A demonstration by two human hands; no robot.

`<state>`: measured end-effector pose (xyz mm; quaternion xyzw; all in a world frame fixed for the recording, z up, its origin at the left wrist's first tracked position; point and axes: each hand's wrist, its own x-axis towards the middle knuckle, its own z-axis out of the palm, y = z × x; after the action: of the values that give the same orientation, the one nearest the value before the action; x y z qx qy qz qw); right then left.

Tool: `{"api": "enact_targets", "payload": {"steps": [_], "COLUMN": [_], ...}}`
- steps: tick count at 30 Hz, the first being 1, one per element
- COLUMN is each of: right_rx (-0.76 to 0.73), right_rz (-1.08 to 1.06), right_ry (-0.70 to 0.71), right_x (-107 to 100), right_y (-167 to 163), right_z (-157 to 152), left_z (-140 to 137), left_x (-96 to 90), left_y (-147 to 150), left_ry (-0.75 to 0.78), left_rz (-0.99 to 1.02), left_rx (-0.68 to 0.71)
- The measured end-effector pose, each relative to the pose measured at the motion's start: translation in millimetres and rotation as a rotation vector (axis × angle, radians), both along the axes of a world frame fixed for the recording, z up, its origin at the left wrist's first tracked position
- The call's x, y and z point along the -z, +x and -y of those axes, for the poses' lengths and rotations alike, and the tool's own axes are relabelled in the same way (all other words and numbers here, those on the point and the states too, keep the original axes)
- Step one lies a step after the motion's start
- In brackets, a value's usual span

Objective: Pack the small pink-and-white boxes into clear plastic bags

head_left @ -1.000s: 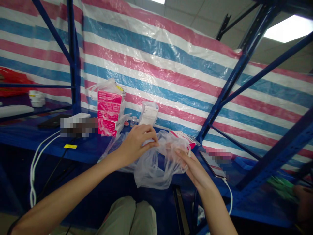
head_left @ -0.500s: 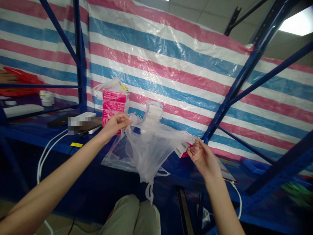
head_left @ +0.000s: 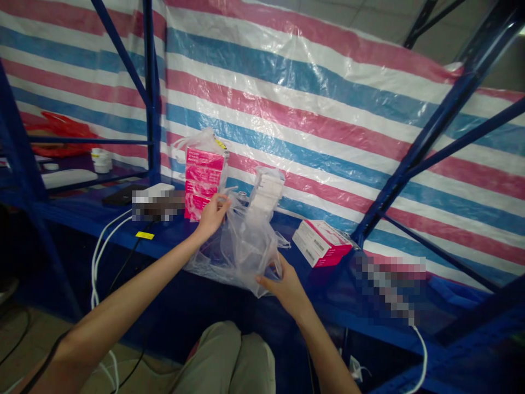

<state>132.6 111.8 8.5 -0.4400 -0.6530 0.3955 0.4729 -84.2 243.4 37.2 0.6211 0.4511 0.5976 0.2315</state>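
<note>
A thin clear plastic bag [head_left: 250,241] hangs crumpled between my hands, over the front edge of the blue shelf [head_left: 164,241]. My left hand [head_left: 214,212] pinches its upper left edge, close in front of a stack of pink boxes [head_left: 204,174] wrapped in clear plastic. Lower on the other side, my right hand [head_left: 283,282] has its fingers curled around the bag's side, with the thumb in front. Behind the bag stands a plastic-wrapped stack of white items [head_left: 267,189], its lower part covered by the bag. Pink-and-white boxes [head_left: 322,243] lie to the right.
Blue metal posts [head_left: 152,104] frame the shelf, backed by a striped plastic sheet [head_left: 287,109]. A white power strip [head_left: 158,191] and white cables [head_left: 98,251] are at left. Farther left lie a red bag [head_left: 65,134] and white jars [head_left: 101,160].
My right hand has moved left and down, bringing the bag's stretched-out right side inward. The pink-and-white boxes at right are now uncovered. My left hand still pinches the bag.
</note>
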Motion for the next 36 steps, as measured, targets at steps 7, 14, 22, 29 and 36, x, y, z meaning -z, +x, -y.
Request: {"api": "enact_targets", "payload": {"steps": [7,14,22,29,36], "right_rx": [0.011,-0.034,-0.033,0.249,0.234], "right_rz": [-0.117,-0.121,-0.051,0.234,0.440], "right_ry": [0.020,0.016,0.019,0.350,0.367], "right_x": [10.6,4.3,9.7,2.9,-5.7], "right_y": [-13.9,-15.3,0.6,50.8,81.0], "right_z": [-22.3,-17.7,-20.5,-7.3,36.1], "left_z": [73.3,93.7,80.9,77.0,94.9], "left_x": [14.6,28.0,20.6,12.6,33.8], "left_y": [-6.1,-1.9,1.7,-34.6,-69.3], "left_ry": [0.320,-0.337,-0.428,-0.276,-0.563], "left_rz": [-0.384,-0.367,0.188,0.502,0.535], "left_rx": [-0.288,0.435,0.722,0.673,0.655]}}
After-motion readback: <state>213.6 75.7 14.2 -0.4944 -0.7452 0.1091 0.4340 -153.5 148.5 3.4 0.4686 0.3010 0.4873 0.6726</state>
